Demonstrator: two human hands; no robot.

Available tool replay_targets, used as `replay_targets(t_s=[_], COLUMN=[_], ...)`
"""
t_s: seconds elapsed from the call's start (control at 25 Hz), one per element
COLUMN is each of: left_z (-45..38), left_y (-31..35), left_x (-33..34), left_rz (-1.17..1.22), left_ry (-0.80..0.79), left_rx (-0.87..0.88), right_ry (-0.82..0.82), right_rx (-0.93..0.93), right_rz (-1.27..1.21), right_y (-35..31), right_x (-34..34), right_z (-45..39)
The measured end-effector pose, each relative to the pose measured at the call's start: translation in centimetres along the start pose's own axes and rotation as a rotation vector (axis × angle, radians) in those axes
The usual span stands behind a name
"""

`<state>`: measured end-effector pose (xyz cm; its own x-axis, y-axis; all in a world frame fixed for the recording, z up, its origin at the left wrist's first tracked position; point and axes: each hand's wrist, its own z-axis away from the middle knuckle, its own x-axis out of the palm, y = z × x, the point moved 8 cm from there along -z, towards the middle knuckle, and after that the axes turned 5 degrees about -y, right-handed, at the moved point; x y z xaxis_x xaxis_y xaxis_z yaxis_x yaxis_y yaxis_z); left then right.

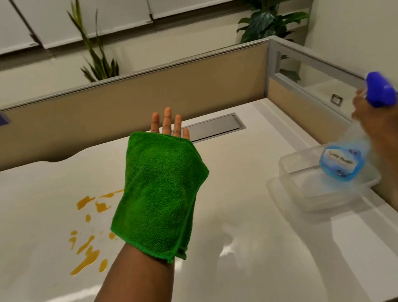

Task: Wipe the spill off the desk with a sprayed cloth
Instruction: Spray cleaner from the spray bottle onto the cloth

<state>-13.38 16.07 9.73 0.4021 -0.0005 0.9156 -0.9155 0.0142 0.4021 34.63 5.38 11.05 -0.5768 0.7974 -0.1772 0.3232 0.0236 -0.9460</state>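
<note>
A folded green cloth [159,192] lies draped over my left hand [169,125], which is held flat above the desk with its fingers straight and apart; only the fingertips show past the cloth. To the left of the cloth, an orange spill [88,238] is splattered in streaks and drops on the white desk [242,257]. At the right, my right hand [383,120] grips a spray bottle [348,161] with a blue trigger head and a blue label, blurred by motion, over a plastic container.
A clear plastic container [291,162] stands on its lid at the desk's right side. A grey cable hatch [215,126] sits at the back. Beige partitions [113,106] wall the back and right. Plants stand behind them.
</note>
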Motion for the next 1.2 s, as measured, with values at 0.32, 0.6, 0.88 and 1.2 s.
replay_targets(t_s=[0.32, 0.6, 0.88, 1.2], left_z=[-0.7, -2.7, -4.5, -3.8], left_y=[2.0, 5.2, 8.8, 9.5], left_x=[2.2, 4.1, 4.4, 4.5], left_rz=[0.029, 0.038, 0.003, -0.031], left_ry=[-0.135, -0.237, -0.248, -0.285], left_rx=[-0.058, -0.082, -0.003, -0.010], right_ry=[-0.503, -0.937, -1.020, -1.005], right_rx=[-0.402, -0.445, -0.487, -0.551], right_rz=[-0.112, -0.198, -0.139, -0.092], right_y=[-19.5, -23.4, -22.5, -24.1], right_x=[3.6, 11.9, 17.0, 18.3], right_z=[8.4, 28.5, 36.3, 36.2])
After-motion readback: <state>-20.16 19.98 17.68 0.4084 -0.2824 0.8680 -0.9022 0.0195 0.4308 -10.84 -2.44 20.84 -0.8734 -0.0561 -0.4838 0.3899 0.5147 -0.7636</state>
